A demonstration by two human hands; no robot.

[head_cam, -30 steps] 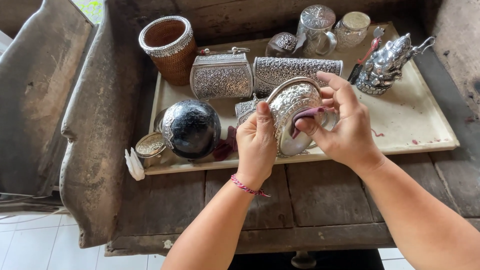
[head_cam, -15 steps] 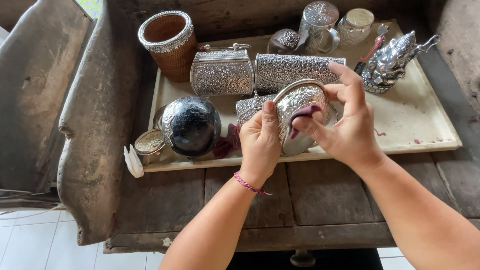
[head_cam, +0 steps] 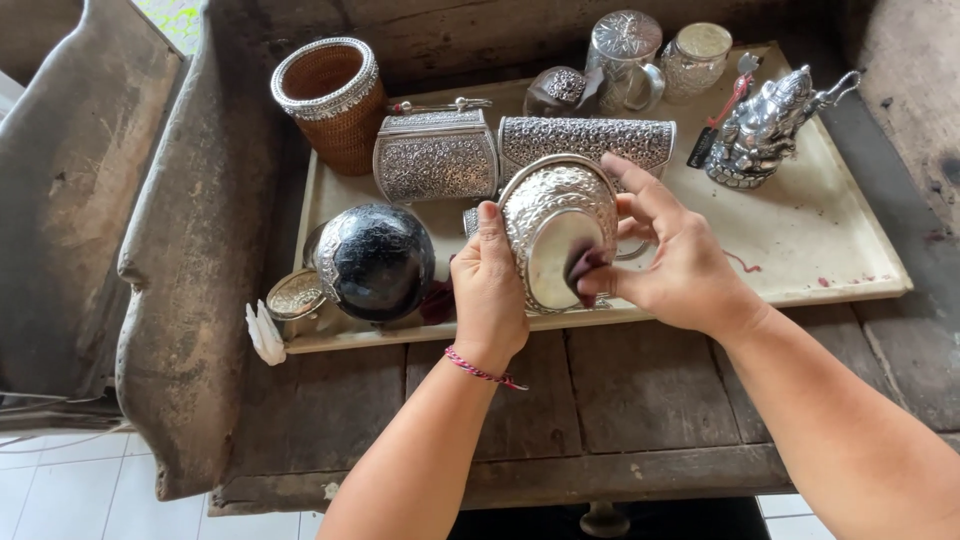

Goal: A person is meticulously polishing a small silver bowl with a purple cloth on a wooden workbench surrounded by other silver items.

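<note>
An embossed silver bowl [head_cam: 560, 215] is tipped on its side above the front edge of a cream tray [head_cam: 800, 240], its smooth base facing me. My left hand [head_cam: 488, 285] grips the bowl's left side, thumb up along its rim. My right hand [head_cam: 670, 260] presses a small dark maroon cloth [head_cam: 582, 268] against the smooth base with its fingertips.
On the tray stand a dark round pot [head_cam: 378, 262], a small silver lid [head_cam: 293, 295], two embossed silver boxes [head_cam: 436, 152], a silver mug [head_cam: 625, 50], a jar [head_cam: 695, 55] and a silver figurine [head_cam: 765, 125]. A woven cup [head_cam: 330, 100] stands at the back left on the wooden table [head_cam: 640, 400].
The bowl has been turned so its smooth base faces me more fully. My right hand has shifted the cloth lower across the base.
</note>
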